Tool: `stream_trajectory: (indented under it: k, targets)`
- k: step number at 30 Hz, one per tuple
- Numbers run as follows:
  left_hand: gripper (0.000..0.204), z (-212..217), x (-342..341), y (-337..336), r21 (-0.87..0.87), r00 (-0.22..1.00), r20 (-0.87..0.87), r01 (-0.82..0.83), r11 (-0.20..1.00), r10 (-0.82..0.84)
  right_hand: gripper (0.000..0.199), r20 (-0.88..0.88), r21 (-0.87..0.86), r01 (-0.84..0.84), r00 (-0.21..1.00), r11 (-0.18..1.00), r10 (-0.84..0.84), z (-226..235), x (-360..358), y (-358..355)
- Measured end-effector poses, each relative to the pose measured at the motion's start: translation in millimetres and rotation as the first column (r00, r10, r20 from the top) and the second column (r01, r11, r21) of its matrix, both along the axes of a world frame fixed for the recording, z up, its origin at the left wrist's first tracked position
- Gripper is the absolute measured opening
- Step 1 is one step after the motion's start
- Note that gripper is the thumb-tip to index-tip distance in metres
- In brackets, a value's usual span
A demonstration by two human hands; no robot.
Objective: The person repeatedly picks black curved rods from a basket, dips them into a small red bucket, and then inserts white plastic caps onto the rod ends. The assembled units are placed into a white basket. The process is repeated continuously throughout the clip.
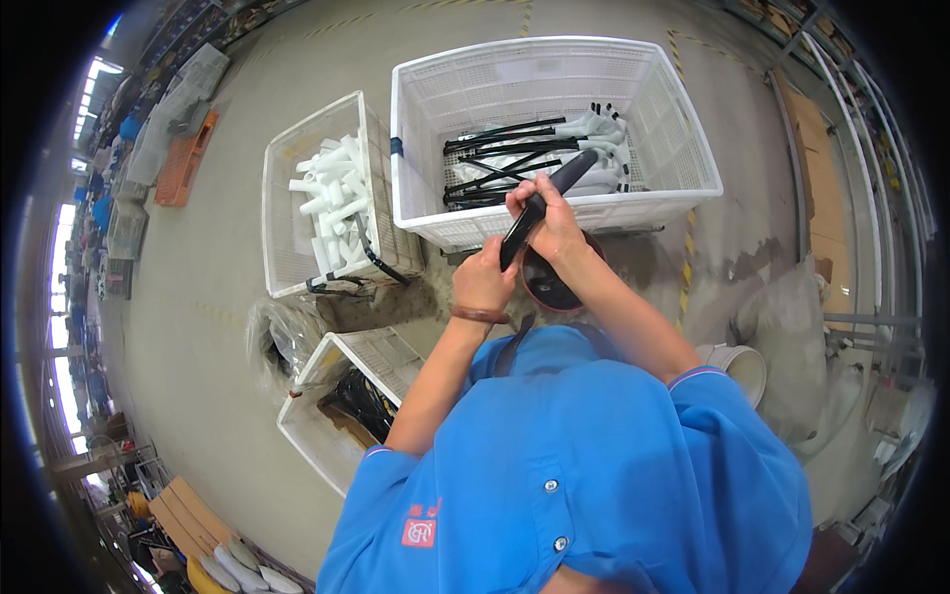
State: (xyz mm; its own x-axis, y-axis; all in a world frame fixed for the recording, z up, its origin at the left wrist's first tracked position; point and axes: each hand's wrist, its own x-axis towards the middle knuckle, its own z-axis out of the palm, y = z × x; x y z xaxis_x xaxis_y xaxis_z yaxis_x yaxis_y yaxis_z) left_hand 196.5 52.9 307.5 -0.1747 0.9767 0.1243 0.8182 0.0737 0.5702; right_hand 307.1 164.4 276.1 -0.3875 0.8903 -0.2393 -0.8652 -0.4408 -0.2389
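Both my hands are closed around a long black handle-shaped piece [569, 174], which slants up to the right. Its far end is rounded and matte dark grey, while the lower part is glossy black. My left hand [483, 282] grips the lower end, and a brown bracelet circles that wrist. Higher up, my right hand [547, 220] wraps the middle with its fingers. Just beyond lies a large white crate [554, 213] with several black rods [505, 158] whose right ends are whitish. Below my right hand, partly covered by the forearm, is a round reddish-brown bucket [550, 282] with dark contents.
At the left, a smaller white crate [282, 233] holds many white tube pieces [341, 193]. Nearer, another white crate [307, 396] contains black plastic-wrapped things. A clear plastic bag [287, 332] lies between them. A white bucket [744, 371] stands by my right elbow.
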Motion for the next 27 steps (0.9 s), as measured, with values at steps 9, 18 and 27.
stream_trajectory:
  k: [9, 18, 27]
  targets:
    - [0.027, 15.3, 0.1, 14.1, -0.004, 0.973, 0.23, -0.015, 1.0, 0.015, 0.02, -0.064, 0.243, -0.123, 0.988, 0.962, 0.142, 38.1, 5.8, 8.6]
    - [0.024, -8.5, 1.2, 15.0, -0.098, 0.995, 0.018, -0.099, 0.99, 0.101, 0.021, 0.704, 0.215, 0.001, 0.693, 0.977, -0.156, 22.7, -21.9, -29.0]
    - [0.021, 39.5, -66.3, 16.1, -0.169, 0.965, 0.105, 0.254, 0.952, -0.239, 0.067, 0.242, 0.374, -0.927, 0.058, 0.038, -0.968, 120.9, 69.1, -20.7]
